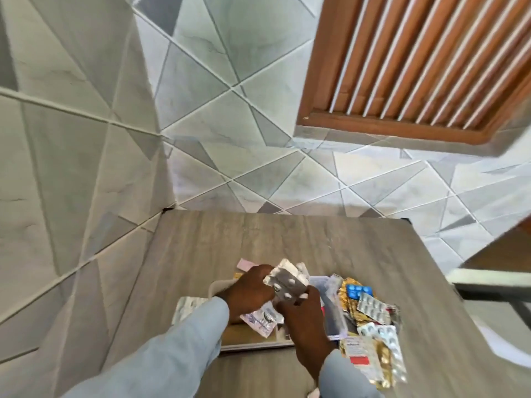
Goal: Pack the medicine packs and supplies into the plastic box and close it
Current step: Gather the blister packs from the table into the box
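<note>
Gripping a bundle of silver blister packs [287, 280] above the open plastic box [218, 285] on the wooden table [230, 239], your left hand [250, 291] and right hand [304, 320] curl their fingers round it.

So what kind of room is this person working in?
Probably a home, not a clinic: grey geometric wall tiles, a brown wooden louvred shutter, and loose silver blister packs heaped on a small wood-grain table.

grey wood-grain table [287, 237] against tiled walls [86, 139]; slatted brown shutter [416, 58], perhaps a window.
</note>
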The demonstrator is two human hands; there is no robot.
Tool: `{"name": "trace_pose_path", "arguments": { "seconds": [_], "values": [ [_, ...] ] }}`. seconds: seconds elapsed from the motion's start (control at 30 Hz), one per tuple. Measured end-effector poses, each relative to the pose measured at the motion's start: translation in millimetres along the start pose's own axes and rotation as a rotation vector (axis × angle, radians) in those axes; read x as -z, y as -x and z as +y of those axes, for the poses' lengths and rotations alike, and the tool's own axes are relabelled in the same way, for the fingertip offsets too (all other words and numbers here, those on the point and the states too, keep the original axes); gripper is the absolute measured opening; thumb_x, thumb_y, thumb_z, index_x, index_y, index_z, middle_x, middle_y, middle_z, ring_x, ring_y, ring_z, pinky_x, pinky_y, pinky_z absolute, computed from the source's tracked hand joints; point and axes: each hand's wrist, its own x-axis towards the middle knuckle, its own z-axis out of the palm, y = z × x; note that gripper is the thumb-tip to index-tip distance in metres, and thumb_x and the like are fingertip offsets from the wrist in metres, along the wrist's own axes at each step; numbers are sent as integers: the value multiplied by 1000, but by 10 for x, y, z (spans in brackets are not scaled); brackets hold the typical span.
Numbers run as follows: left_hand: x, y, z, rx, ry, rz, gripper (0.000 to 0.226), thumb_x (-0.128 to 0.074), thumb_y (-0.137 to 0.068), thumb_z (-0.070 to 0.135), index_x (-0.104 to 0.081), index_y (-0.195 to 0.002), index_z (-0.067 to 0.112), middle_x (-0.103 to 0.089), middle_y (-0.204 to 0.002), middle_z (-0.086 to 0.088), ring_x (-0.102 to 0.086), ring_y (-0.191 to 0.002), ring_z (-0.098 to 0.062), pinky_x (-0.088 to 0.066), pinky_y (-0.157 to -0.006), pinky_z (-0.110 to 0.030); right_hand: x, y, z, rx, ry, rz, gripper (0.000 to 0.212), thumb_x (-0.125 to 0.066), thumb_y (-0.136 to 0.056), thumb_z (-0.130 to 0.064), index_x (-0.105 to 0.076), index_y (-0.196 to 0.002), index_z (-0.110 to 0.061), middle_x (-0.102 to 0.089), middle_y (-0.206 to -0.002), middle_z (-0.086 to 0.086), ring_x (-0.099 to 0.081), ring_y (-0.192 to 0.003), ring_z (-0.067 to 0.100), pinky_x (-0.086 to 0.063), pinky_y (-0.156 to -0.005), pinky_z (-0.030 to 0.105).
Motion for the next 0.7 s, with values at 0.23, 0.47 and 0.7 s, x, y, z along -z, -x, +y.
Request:
{"name": "trace_pose_path", "arguments": {
  "seconds": [0.23,0.47,0.7],
  "values": [
    [-400,-601,504,17,-516,-310,40,-52,-76,8,-57,-115,7,-59,-122,-14,-56,-113,-32,-47,-95,-41,958,-331,124,-239,235,-56,40,-71,-75,-10,-51,-40,-13,-40,-44,0,-39,-43,15,-32,-51,28],
    [-863,-796,482,186,-831,-450,57,-58,-81,14,-44,-135,17,-45,-143,-11,-46,-128,-30,-39,-107,-38,1485,-669,175,20,615,-181,21,-58,-83,-7,-67,-99,-17,-69,-95,2,-62,-84,6,-38,-69,4],
    [-1108,-605,332,109,-864,-119,61,-60,-80,10,-43,-135,30,-44,-139,-3,-44,-129,-25,-36,-110,-39,1515,-741,223,299,1097,-648,45,-42,-96,-15,-44,-140,-23,-47,-143,3,-41,-133,19,-26,-110,25]
  ]
}}
